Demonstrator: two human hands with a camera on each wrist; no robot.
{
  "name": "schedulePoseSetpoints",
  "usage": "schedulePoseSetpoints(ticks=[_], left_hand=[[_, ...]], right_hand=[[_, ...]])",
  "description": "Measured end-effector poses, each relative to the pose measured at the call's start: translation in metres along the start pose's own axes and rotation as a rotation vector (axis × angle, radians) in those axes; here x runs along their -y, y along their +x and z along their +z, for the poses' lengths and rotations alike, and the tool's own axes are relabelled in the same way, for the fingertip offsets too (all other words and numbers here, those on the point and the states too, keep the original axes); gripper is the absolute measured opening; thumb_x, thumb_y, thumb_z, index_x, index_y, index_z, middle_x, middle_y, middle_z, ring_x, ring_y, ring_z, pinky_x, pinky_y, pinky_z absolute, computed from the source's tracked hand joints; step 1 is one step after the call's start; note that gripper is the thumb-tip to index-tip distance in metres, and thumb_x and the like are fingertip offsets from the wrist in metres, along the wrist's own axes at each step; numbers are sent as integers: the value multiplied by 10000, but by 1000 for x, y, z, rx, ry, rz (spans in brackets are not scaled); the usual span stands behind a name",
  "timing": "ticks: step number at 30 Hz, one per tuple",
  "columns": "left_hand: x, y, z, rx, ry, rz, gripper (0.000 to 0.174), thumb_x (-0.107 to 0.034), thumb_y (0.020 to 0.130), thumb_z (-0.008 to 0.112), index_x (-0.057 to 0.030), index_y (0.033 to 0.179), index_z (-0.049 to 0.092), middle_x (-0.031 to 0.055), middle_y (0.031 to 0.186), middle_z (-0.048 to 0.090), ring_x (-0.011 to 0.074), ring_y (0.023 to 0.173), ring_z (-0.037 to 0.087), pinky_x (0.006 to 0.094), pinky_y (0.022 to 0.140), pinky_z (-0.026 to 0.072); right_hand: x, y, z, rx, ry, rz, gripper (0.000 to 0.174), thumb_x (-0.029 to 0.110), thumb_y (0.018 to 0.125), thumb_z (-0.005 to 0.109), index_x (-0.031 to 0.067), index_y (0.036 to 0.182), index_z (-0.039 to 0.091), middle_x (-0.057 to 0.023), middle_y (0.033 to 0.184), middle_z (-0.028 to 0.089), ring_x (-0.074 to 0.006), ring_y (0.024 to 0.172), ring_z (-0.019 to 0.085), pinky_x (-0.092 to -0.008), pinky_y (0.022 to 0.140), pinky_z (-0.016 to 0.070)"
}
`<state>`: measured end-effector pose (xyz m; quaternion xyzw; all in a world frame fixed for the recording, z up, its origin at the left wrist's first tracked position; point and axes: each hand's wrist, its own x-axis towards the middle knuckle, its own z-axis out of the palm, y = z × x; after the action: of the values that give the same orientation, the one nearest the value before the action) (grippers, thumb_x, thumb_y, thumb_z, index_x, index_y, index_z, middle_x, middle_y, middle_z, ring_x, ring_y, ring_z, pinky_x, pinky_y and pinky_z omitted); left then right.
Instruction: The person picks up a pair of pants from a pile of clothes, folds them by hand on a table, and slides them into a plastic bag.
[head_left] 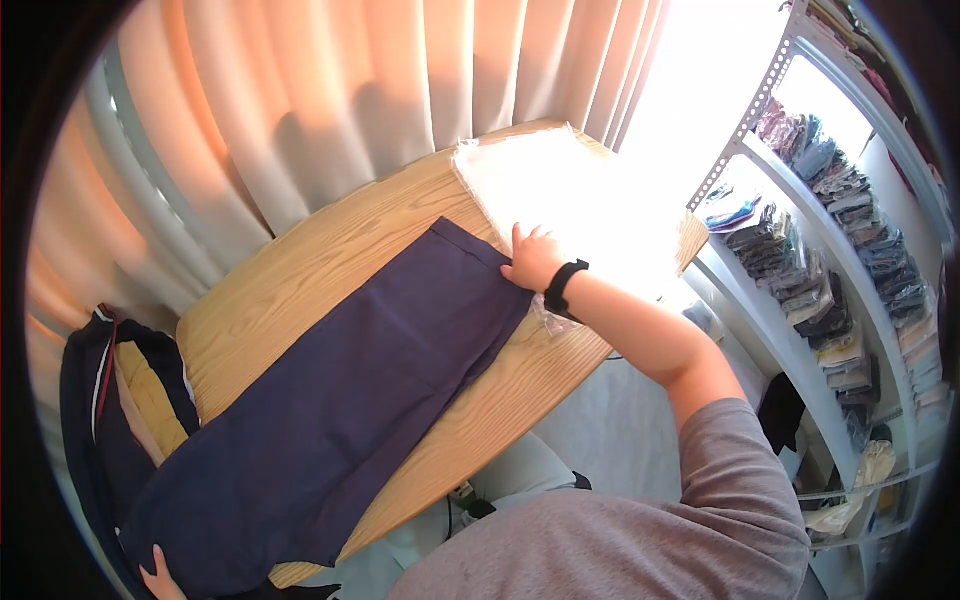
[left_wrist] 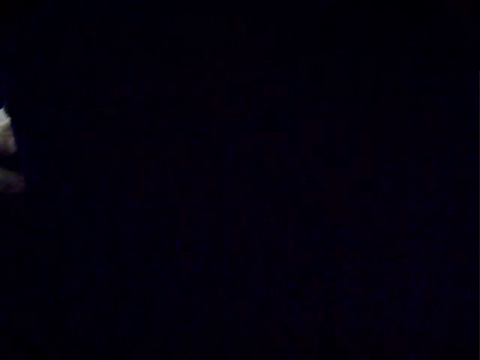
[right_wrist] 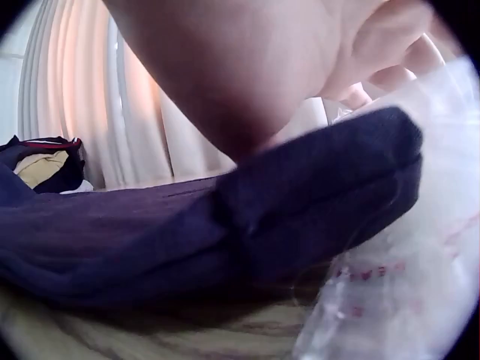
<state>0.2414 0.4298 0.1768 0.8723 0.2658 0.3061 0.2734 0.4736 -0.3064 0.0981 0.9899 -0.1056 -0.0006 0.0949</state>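
Observation:
Navy trousers (head_left: 330,390), folded lengthwise, lie diagonally along the table. At their far end my right hand (head_left: 540,258) rests on the hem corner, fingers spread forward. In the right wrist view, the thumb side of that hand (right_wrist: 247,67) presses down on the thick folded hem (right_wrist: 322,180). Clear plastic bags (head_left: 560,190), washed out by bright light, lie under and beyond this hand. My left hand (head_left: 162,578) is at the wide near-left end of the trousers, mostly out of sight. Dark cloth fills the left wrist view, with a sliver of fingers (left_wrist: 9,139) at its left edge.
A dark garment with red and white trim (head_left: 100,370) and a yellow lining is heaped at the table's left end. Pleated curtains (head_left: 350,90) hang behind the wooden table (head_left: 330,235). Shelves of bagged clothes (head_left: 800,270) stand at the right.

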Motion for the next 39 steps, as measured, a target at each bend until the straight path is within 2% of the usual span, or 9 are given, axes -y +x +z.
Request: schedulePoseSetpoints(ticks=[2, 12, 14, 20, 26, 32, 34, 36, 39], left_hand=[[-99, -51, -3, 61, -27, -60, 642, -163, 831, 702, -12, 1379, 402, 204, 1306, 524, 303, 1090, 550, 353, 993, 397], [-106, -52, 1, 63, 12, -21, 674, -150, 816, 712, 43, 1370, 380, 250, 1299, 508, 297, 1085, 551, 354, 972, 416], [-107, -54, 2, 51, 20, -18, 680, -164, 819, 711, 41, 1374, 375, 245, 1300, 510, 298, 1083, 553, 355, 972, 417], [-107, -53, 2, 65, 73, 5, 684, -192, 828, 707, 16, 1386, 372, 224, 1302, 518, 294, 1076, 556, 355, 969, 417], [-102, -52, 3, 61, 18, -8, 667, -188, 833, 701, -16, 1393, 381, 223, 1311, 512, 296, 1076, 560, 354, 971, 415], [-108, -50, 5, 76, -18, -46, 667, -164, 831, 697, -57, 1407, 378, 222, 1318, 507, 299, 1098, 551, 355, 983, 406], [-74, -37, 3, 74, -16, -68, 676, -164, 827, 701, -69, 1412, 375, 221, 1319, 506, 301, 1106, 548, 357, 987, 403], [3, -3, 2, 7, 24, 93, 587, -286, 874, 649, 91, 1284, 463, 186, 1263, 544, 261, 1084, 559, 308, 963, 424], [-10, -8, 5, 60, -143, 0, 573, -246, 855, 677, 105, 1260, 475, 185, 1233, 558, 239, 1054, 563, 314, 945, 434]], right_hand=[[9, 8, -1, 34, 5, 61, 871, 546, 846, 543, -29, 1424, 237, -362, 1233, 478, -479, 1132, 503, -494, 918, 446], [12, 69, -2, 256, 21, 320, 917, 532, 812, 567, 31, 1466, 163, -271, 1225, 550, -439, 1063, 579, -562, 842, 472], [-11, 80, 7, 284, 188, 292, 796, 330, 828, 561, 51, 1464, 172, -342, 1272, 471, -521, 1114, 511, -597, 849, 462], [-74, 67, 26, 156, 33, 44, 637, 181, 773, 649, -62, 1302, 392, -197, 1151, 619, -304, 1046, 623, -406, 857, 514], [-149, 79, 40, 165, -36, 67, 478, 207, 854, 540, 9, 1279, 442, -198, 1041, 655, -318, 988, 630, -401, 842, 505], [-164, 76, 46, 184, 49, 77, 543, 241, 834, 573, 6, 1294, 409, -257, 1181, 575, -349, 1094, 571, -413, 875, 490], [-147, 63, 49, -81, -133, 147, 680, 302, 788, 649, 41, 1342, 354, -274, 1242, 514, -380, 1157, 508, -425, 921, 464], [-120, 51, 15, -79, 42, 46, 648, 323, 807, 646, 13, 1313, 387, -281, 1283, 474, -387, 1171, 488, -433, 926, 459], [-77, 39, 14, -108, 350, -80, 539, 418, 845, 605, -51, 1105, 551, -250, 1035, 600, -363, 970, 597, -417, 835, 493]])
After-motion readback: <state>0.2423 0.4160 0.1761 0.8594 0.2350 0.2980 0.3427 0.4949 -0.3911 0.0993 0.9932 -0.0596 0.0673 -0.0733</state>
